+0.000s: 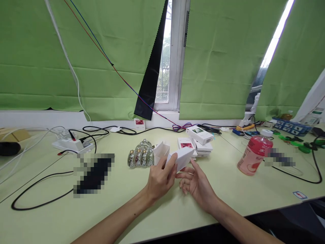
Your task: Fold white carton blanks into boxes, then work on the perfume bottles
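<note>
The pale green surface [122,217] carries, near its middle, a small white box [185,158], plain-sided and tilted. The left hand [162,178] is clamped on it; the right hand [194,184] is beside it, fingers curled and parted, perhaps touching its lower edge.

And the left hand [161,177] is closed in a grip, fingers curled over, forearm slanting in from the lower left, while the right hand [195,184] sits open just beside it, palm turned inward, fingers loosely bent, thumb raised
</note>
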`<state>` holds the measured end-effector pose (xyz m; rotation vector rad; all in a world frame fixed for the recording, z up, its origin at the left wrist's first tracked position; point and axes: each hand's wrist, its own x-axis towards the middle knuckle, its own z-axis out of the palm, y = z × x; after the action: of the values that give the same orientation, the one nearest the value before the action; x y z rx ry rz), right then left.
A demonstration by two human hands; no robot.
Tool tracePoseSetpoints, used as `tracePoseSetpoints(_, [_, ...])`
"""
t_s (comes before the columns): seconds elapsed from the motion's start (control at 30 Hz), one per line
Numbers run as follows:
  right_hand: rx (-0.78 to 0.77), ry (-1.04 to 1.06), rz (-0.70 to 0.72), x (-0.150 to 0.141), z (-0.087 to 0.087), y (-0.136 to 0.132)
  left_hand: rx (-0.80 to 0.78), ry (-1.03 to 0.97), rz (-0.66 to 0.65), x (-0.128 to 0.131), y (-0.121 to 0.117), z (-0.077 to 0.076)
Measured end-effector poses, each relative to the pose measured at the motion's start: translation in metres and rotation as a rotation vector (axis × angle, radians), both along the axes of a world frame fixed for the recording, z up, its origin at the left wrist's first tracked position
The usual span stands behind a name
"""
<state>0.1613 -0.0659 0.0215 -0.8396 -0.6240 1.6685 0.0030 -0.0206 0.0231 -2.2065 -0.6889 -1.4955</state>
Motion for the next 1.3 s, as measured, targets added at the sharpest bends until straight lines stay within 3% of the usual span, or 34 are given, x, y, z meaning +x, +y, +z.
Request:
tracePoseSetpoints(0.3, [-0.138,0.102,-0.021,-0.001,0.010,-0.001,0.022,0.103,-0.010,0.000,0.002,-0.004])
tracePoseSetpoints(0.9, [-0.136,0.169,0.038,0.006,0.007,0.004,0.095,0.170,-0.082,0.002,0.002,-0.002])
tracePoseSetpoints(1.3, [-0.142,0.186,-0.004,0.006,0.006,0.005,0.090,0.188,-0.089,0.005,0.001,-0.002])
